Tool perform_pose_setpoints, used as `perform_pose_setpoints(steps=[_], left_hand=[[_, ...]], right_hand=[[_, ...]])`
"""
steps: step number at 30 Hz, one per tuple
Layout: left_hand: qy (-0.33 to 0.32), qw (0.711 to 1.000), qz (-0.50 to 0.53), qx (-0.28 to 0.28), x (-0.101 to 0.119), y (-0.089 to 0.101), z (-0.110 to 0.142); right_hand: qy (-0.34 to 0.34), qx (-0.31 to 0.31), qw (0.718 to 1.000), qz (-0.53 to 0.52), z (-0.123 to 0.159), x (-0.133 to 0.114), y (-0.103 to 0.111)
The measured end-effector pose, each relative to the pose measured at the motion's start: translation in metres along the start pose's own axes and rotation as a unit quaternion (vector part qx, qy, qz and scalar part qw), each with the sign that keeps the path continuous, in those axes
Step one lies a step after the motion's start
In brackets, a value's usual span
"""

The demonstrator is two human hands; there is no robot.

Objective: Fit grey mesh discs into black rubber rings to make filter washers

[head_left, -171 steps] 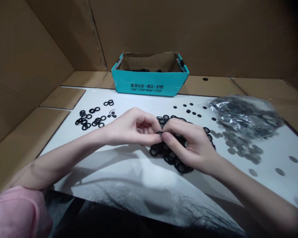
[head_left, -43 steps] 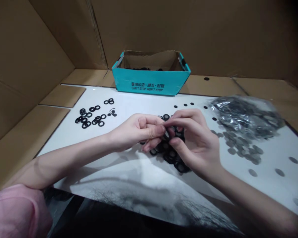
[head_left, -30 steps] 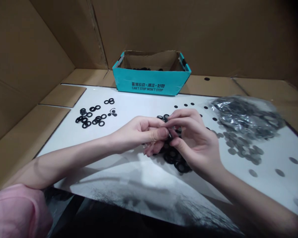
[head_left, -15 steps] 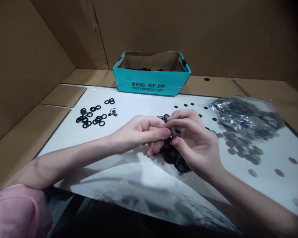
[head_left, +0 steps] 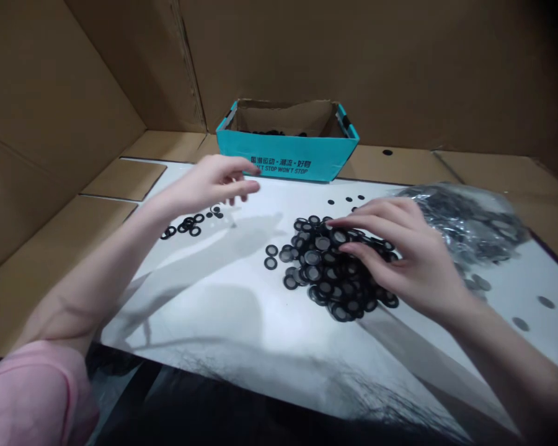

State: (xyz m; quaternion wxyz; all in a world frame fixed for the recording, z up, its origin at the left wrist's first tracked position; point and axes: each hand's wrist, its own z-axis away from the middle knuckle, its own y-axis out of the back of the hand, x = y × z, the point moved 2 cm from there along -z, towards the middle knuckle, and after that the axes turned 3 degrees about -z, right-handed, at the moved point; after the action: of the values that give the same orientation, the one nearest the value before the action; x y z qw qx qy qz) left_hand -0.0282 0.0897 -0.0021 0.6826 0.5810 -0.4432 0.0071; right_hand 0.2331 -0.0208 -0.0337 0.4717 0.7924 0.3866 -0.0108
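Note:
My left hand (head_left: 221, 179) hovers over the white table in front of the turquoise box, its fingers loosely curled and apart. Nothing shows in them. At the upper edge of a pile of black rings with grey discs in their middles (head_left: 325, 288), my right hand (head_left: 395, 241) has its thumb and forefinger on either side of one black ring with a grey disc (head_left: 339, 237). Below my left hand lie several loose black rings (head_left: 195, 231), partly covered by my forearm. Small black discs (head_left: 217, 214) lie beside those rings.
The open turquoise box (head_left: 288, 158) at the back holds dark pieces. A clear plastic bag (head_left: 478, 217) of dark pieces lies at the right. Grey discs (head_left: 521, 324) are scattered near it. Cardboard walls (head_left: 353, 68) enclose the table (head_left: 242, 353).
My hands have parted. The left one has moved up and left, away from the pile. My right hand has shifted slightly right, and the ring pile is now largely uncovered.

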Motion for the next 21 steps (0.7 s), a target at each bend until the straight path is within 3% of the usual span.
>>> perform_pose_setpoints(steps=[2,4,7,13,17,21], left_hand=[[0.052,0.977,-0.197,-0.061,-0.022,0.018,-0.006],[0.103,0.941,-0.29,-0.141,-0.042,0.029,-0.008],[0.128,0.925,-0.287,-0.213,-0.058,0.034,-0.008],[0.208,0.877,-0.322,-0.29,-0.076,0.032,-0.002],[0.216,0.873,-0.298,-0.319,-0.086,0.025,-0.003],[0.225,0.875,-0.266,-0.336,-0.09,0.023,-0.004]], right_hand=[[-0.012,-0.03,0.999,0.032,0.008,0.013,0.003],[-0.021,-0.061,0.997,0.038,0.015,0.021,0.004],[-0.024,-0.078,0.996,0.027,0.022,0.023,0.006],[-0.054,-0.023,0.997,0.057,0.035,0.023,0.027],[-0.12,0.003,0.987,0.103,0.059,0.033,0.046],[-0.238,0.008,0.954,0.182,0.096,0.053,0.067]])
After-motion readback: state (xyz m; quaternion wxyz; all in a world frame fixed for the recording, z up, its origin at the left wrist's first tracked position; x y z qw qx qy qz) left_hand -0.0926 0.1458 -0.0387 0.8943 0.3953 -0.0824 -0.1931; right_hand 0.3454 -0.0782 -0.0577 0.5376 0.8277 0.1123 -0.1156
